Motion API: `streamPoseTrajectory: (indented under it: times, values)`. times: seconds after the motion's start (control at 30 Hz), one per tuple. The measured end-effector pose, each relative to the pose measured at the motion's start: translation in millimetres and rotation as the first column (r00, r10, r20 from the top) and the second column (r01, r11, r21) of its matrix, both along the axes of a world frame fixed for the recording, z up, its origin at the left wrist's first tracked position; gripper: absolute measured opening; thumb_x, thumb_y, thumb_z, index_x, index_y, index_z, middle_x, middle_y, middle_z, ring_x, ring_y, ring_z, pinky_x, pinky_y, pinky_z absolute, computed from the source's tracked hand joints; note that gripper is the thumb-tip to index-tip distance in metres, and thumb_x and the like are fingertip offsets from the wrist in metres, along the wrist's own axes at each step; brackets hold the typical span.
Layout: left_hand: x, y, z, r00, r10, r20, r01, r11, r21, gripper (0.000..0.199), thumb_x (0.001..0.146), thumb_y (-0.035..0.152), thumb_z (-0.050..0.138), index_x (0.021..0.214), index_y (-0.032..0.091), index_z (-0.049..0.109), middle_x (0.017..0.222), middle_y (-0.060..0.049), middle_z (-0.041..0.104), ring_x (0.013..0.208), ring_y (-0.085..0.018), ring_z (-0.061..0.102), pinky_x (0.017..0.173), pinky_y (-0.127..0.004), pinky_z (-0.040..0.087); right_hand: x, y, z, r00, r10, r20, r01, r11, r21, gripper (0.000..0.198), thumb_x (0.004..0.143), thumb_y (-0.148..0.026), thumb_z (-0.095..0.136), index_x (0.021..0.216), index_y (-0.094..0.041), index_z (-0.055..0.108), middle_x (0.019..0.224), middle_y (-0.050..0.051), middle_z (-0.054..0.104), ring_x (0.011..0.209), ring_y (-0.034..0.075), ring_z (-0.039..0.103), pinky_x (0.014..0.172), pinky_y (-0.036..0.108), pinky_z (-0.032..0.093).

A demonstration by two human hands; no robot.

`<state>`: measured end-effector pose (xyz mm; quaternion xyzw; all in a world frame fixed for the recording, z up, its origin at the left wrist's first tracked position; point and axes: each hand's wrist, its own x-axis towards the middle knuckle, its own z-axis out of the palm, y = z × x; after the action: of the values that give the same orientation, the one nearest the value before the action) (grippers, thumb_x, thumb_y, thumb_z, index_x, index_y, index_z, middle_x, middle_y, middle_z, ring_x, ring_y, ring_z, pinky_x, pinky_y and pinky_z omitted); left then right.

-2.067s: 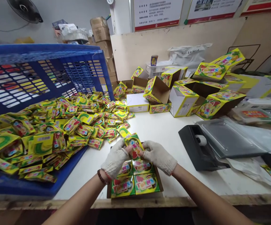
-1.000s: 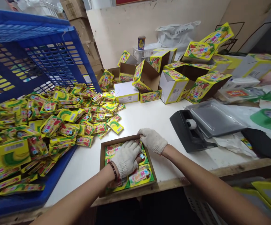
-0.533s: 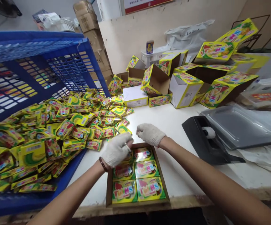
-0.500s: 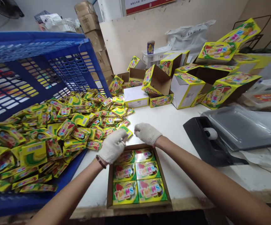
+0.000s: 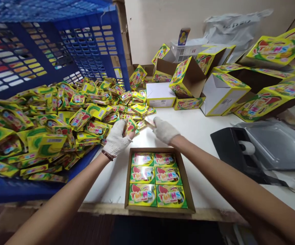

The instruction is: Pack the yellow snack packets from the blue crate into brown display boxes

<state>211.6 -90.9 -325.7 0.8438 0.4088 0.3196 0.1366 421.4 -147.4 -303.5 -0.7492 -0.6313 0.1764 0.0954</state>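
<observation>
My left hand (image 5: 117,139), in a white glove with bare fingertips, is closed on a small yellow-green candy box (image 5: 130,126) at the right edge of the pile. Across from it, my gloved right hand (image 5: 166,131) pinches another small box (image 5: 149,122), whose pale side faces me. Below both hands lies a shallow open carton (image 5: 160,209). Rows of flat "TWINS" candy boxes (image 5: 142,194) fill its visible floor, printed side up. The loose pile of candy boxes (image 5: 78,119) spreads to the left of my hands.
A blue plastic crate (image 5: 86,54) lies tipped at the left, with the pile spilling from it. Open display cartons (image 5: 188,78) stand along the back. At the right are a black tape dispenser (image 5: 235,149) and clear plastic trays (image 5: 280,146). The table edge (image 5: 101,207) runs near me.
Both hands have moved away from the carton toward the pile's right edge, uncovering the carton's far row. A small box now shows in each hand. The camera view has shifted.
</observation>
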Motion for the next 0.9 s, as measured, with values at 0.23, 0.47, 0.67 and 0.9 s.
streamPoseTrajectory:
  times: [0.23, 0.47, 0.67, 0.9]
  values:
    - [-30, -59, 9.1, 0.905, 0.092, 0.416, 0.091, 0.912, -0.4, 0.063, 0.08, 0.05, 0.063, 0.132, 0.018, 0.049, 0.131, -0.01, 0.058, 0.118, -0.025, 0.057, 0.104, -0.039, 0.046, -33, -121, 18, 0.904, 0.08, -0.421, -0.142, 0.983, -0.119, 0.016, 0.083, -0.027, 0.057, 0.096, -0.024, 0.066, 0.082, 0.001, 0.069, 0.071, 0.016, 0.06, 0.062, 0.026, 0.041]
    - [-42, -111, 9.3, 0.964, 0.003, 0.267, 0.11, 0.907, -0.406, 0.067, 0.079, 0.045, 0.065, 0.138, 0.018, 0.045, 0.141, -0.01, 0.051, 0.129, -0.027, 0.048, 0.11, -0.043, 0.041, -80, -132, -24, 0.952, 0.237, -0.191, -0.264, 0.956, -0.126, 0.011, 0.083, -0.026, 0.061, 0.076, -0.019, 0.066, 0.091, 0.006, 0.065, 0.087, 0.019, 0.058, 0.07, 0.028, 0.04]
    - [-42, -124, 4.4, 0.98, -0.198, 0.032, 0.2, 0.972, -0.126, 0.08, 0.079, 0.029, 0.064, 0.149, 0.027, 0.024, 0.132, -0.009, 0.058, 0.119, -0.026, 0.057, 0.102, -0.043, 0.049, -49, -125, -22, 0.875, 0.136, -0.464, -0.13, 0.99, 0.045, 0.028, 0.095, -0.028, 0.038, 0.099, -0.02, 0.064, 0.089, 0.005, 0.068, 0.084, 0.019, 0.062, 0.078, 0.032, 0.046]
    - [-37, -118, 15.6, 0.971, -0.237, 0.015, 0.238, 0.97, -0.057, 0.075, 0.083, 0.038, 0.063, 0.148, 0.026, 0.027, 0.135, -0.01, 0.056, 0.124, -0.026, 0.053, 0.106, -0.042, 0.045, -47, -108, 1, 0.859, 0.081, -0.506, -0.013, 0.99, 0.137, 0.022, 0.087, -0.025, 0.047, 0.105, -0.022, 0.059, 0.102, 0.005, 0.068, 0.094, 0.02, 0.062, 0.083, 0.032, 0.044]
